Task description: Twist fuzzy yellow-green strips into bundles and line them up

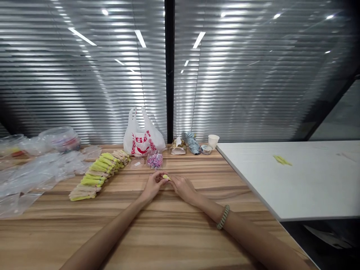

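Note:
Near the middle of the wooden table (174, 228), my left hand (153, 185) pinches a small yellow piece (166, 177) between thumb and fingers. My right hand (182, 187) meets it from the other side, its closed fingertips at the yellow piece's right end. Whether the right fingers grip the piece too is too small to tell. To the left lies a long row of yellow and beige bundles (97, 174). Just beyond my hands sits a pile of small pink and purple items (155, 160), beside a clear round lid (137, 162).
A white plastic bag (143, 137), a tissue pack (178, 146), a folded umbrella (192, 143), a tape roll (206, 149) and a paper cup (213, 141) line the back. Clear plastic bags (42, 172) cover the left. A yellow piece lies on the white table (281, 187) at right.

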